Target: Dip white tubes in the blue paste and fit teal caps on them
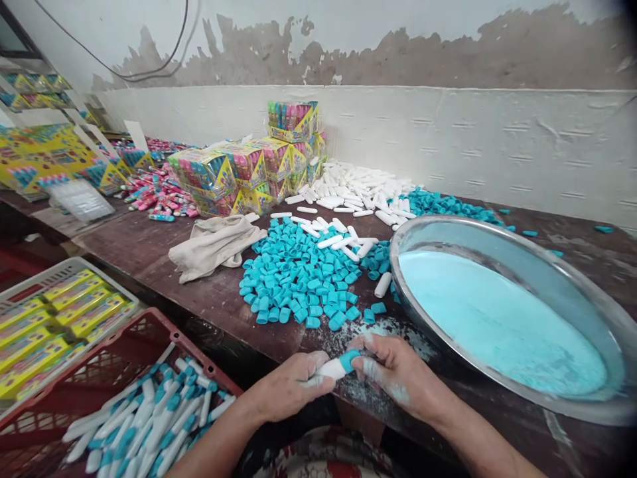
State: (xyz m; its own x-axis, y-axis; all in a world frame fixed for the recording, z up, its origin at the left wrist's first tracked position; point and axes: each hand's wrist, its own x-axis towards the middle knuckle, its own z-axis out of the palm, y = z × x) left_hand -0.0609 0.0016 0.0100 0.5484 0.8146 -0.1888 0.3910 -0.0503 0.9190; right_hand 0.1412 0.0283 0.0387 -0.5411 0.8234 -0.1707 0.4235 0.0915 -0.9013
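Observation:
Between my hands, above the table's front edge, is a white plastic tube [332,369] with a blue cap [348,359] on its right end. My left hand [298,382] is closed round the white body. The fingers of my right hand [391,372], dusted with pale blue powder, pinch the blue cap. Just beyond them lies a heap of loose blue caps [298,272] with several white tubes [343,242] on its far side. To the right of my right hand stands a wide metal basin [413,299] holding light blue powder [497,318].
A red crate [184,345] of capped tubes [154,418] stands at lower left, beside a pale crate [127,292] of yellow boxes [74,312]. A cloth [213,242] lies left of the caps. Wrapped display boxes [243,166] and more white tubes [363,182] sit near the wall.

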